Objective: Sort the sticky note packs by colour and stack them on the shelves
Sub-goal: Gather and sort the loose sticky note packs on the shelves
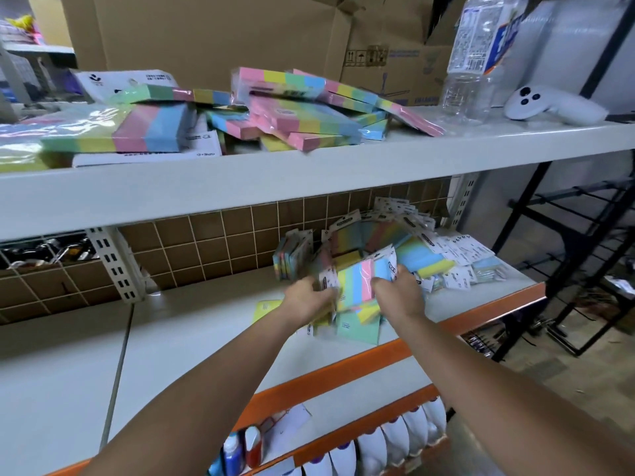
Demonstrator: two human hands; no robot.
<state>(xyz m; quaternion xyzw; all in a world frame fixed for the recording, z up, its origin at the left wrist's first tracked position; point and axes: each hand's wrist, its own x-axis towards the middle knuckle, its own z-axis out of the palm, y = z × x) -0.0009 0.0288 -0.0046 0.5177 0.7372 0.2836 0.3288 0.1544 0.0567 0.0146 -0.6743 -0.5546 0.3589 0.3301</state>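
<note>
Head view: both hands reach onto the lower shelf (213, 324); the left hand (307, 301) and right hand (395, 294) grip opposite sides of a striped sticky note pack (357, 280), fingers curled round it; more packs (429, 255) lie heaped at its one o'clock; another jumbled pile (275, 111) sits on the upper shelf (378, 159) at twelve, a plastic bottle (477, 56) at two o'clock.

Sticky note packs (240, 111) lie heaped on the upper shelf (309, 180), left of a bottle (477, 60); more packs (412, 249) crowd the lower shelf (206, 338) at right; bottles (378, 444) stand below.
</note>
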